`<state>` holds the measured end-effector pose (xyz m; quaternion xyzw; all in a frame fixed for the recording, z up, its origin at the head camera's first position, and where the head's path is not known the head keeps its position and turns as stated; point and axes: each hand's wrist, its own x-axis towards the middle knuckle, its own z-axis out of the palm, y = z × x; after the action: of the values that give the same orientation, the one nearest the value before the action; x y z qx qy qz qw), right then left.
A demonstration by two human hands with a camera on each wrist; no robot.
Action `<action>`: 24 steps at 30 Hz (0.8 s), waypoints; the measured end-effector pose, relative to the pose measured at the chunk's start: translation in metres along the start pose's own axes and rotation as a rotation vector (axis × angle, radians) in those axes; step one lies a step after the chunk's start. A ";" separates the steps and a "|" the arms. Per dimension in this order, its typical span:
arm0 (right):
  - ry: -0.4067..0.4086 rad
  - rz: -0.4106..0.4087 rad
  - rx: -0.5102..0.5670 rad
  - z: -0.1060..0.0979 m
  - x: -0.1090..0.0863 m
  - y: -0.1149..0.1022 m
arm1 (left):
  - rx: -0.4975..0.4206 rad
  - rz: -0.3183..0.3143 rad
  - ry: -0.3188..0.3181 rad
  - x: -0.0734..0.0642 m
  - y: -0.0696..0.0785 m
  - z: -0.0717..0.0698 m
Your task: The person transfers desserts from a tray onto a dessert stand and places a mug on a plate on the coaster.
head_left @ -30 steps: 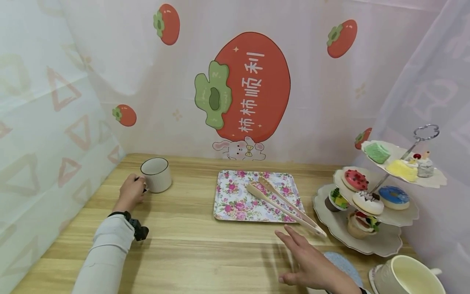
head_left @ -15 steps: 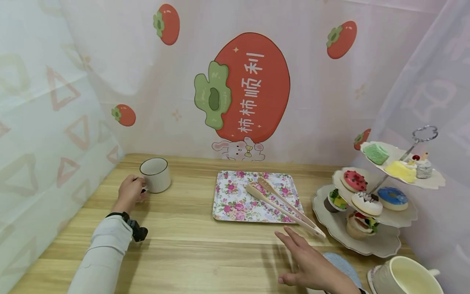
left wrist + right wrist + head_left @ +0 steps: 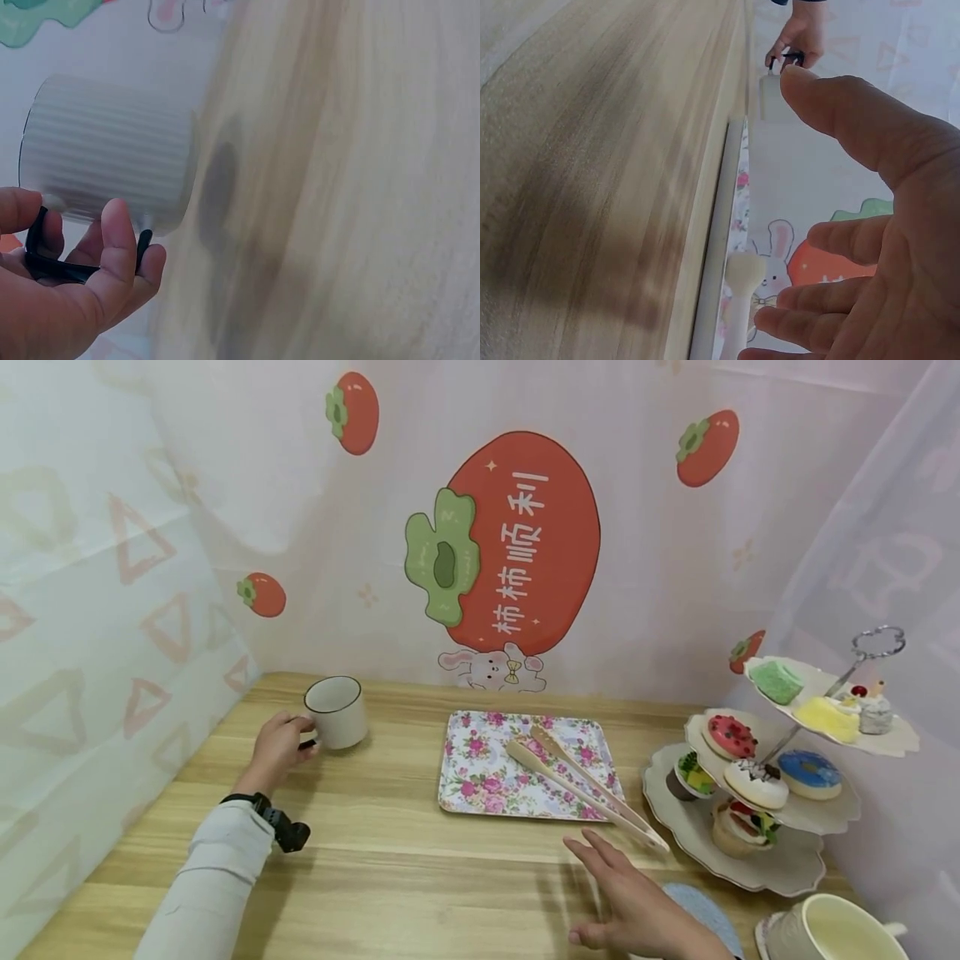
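My left hand [image 3: 279, 747] is at the back left, its fingers curled round the black-edged handle [image 3: 64, 268] of a white ribbed mug [image 3: 341, 725]. Upright in the head view, the mug has a thin dark rim; the left wrist view shows a dark shadow on the wood beside it. My right hand [image 3: 633, 902] hovers over the front right of the table with fingers spread and nothing in them. Just ahead of it lie the handle ends of wooden tongs [image 3: 573, 787], which rest across a floral tray [image 3: 468, 806].
A three-tier stand [image 3: 787, 877] with donuts, cupcakes and cake pieces stands on the right. In front of it, a cream cup [image 3: 787, 935] of pale liquid sits on a coaster. A blue-grey round mat [image 3: 705, 910] lies partly behind my right hand. Printed cloth [image 3: 360, 527] encloses the back and sides.
My left hand and the mug have shifted a little to the right and slightly up. The right hand stays in place, while the head view has turned slightly.
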<state>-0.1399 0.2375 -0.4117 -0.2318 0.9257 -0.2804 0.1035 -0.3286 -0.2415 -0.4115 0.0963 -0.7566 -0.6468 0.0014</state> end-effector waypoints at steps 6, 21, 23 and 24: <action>0.028 -0.007 0.011 0.000 0.001 0.000 | -0.040 0.001 -0.083 -0.014 0.016 0.014; 0.226 -0.077 0.019 0.004 0.005 0.004 | -0.074 0.070 -0.275 -0.060 0.043 0.055; 0.249 -0.084 0.032 0.003 0.005 0.003 | -0.067 0.080 -0.295 -0.066 0.045 0.060; 0.255 -0.085 0.045 0.003 0.005 0.003 | -0.064 0.085 -0.305 -0.069 0.046 0.063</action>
<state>-0.1441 0.2360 -0.4164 -0.2307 0.9143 -0.3323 -0.0219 -0.2751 -0.1631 -0.3681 -0.0352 -0.7304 -0.6770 -0.0832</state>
